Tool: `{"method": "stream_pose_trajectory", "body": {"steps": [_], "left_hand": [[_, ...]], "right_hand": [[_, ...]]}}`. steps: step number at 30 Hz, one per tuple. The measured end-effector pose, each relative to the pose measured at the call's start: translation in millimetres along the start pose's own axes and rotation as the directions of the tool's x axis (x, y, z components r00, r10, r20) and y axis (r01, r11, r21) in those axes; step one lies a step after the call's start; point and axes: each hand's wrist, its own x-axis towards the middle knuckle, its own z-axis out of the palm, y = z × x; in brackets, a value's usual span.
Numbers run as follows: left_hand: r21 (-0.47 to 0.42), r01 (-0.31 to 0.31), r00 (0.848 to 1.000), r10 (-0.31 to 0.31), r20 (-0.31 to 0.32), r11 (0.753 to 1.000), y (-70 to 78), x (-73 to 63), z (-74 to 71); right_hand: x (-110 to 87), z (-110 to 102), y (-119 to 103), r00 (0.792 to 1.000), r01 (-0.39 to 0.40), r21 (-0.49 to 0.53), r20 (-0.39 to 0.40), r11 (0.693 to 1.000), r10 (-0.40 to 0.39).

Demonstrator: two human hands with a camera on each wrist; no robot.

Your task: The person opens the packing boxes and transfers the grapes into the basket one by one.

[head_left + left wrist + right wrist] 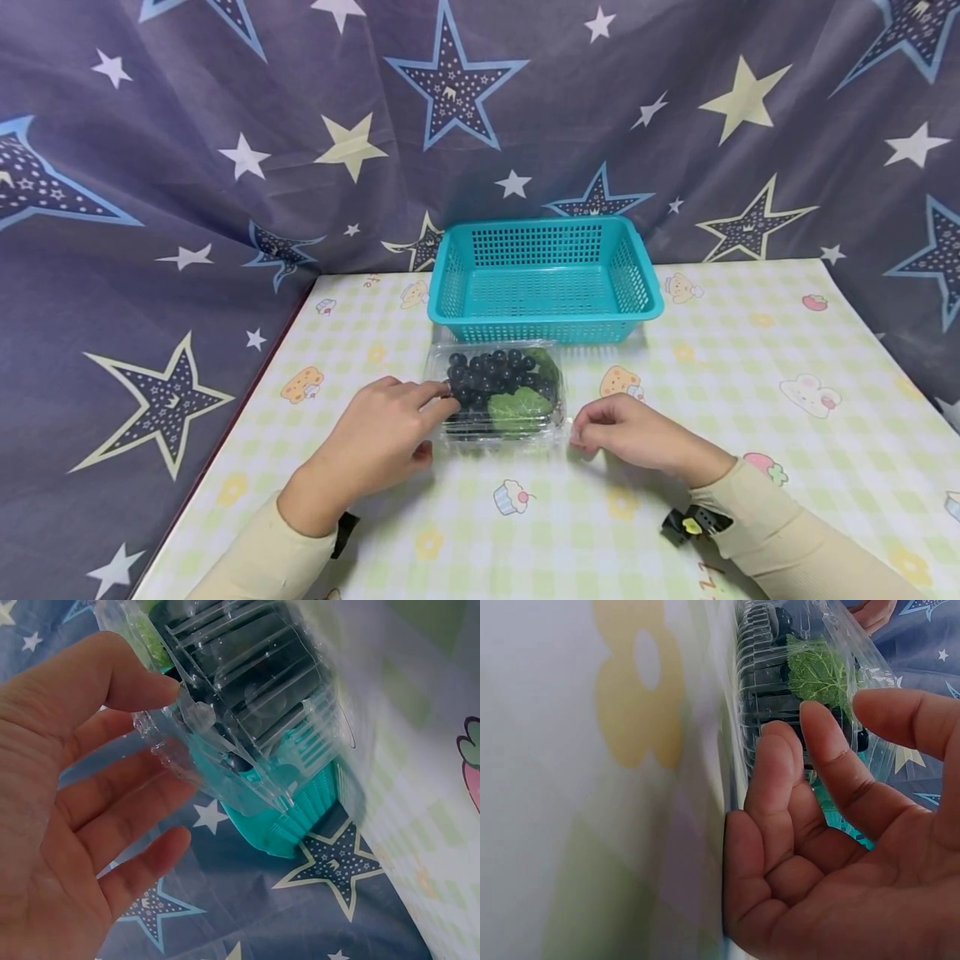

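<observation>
A clear plastic clamshell box (498, 433) lies on the table in front of me, its lid down. Through the lid show dark round grapes (491, 371) and a green leaf (521, 408). My left hand (382, 433) is at the box's left side, thumb and index finger pinching the plastic rim; its other fingers spread loosely below, as the left wrist view shows. Just off the near right corner, my right hand (630, 433) rests with its side on the table. Its fingers (772, 765) are loosely bent, with nothing between thumb and index finger.
Right behind the box stands a turquoise plastic basket (543, 321) with perforated walls and nothing inside. A checked cloth with cartoon prints covers the table (750, 358). A dark curtain (450, 183) with stars hangs along the back and left.
</observation>
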Motion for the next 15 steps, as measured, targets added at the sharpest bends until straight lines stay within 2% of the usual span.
{"method": "stream_pose_trajectory", "body": {"steps": [5,15], "left_hand": [[0.023,-0.026,0.999,0.027,-0.045,0.999,2.3,1.3,1.2],[0.103,-0.056,0.994,0.065,-0.088,0.993,10.9,3.1,5.1]], "right_hand": [[-0.4,-0.6,-0.5,1.000,-0.001,0.002,0.000,1.000,0.001],[-0.2,-0.7,1.1,1.000,0.003,0.004,0.003,1.000,-0.003]]}}
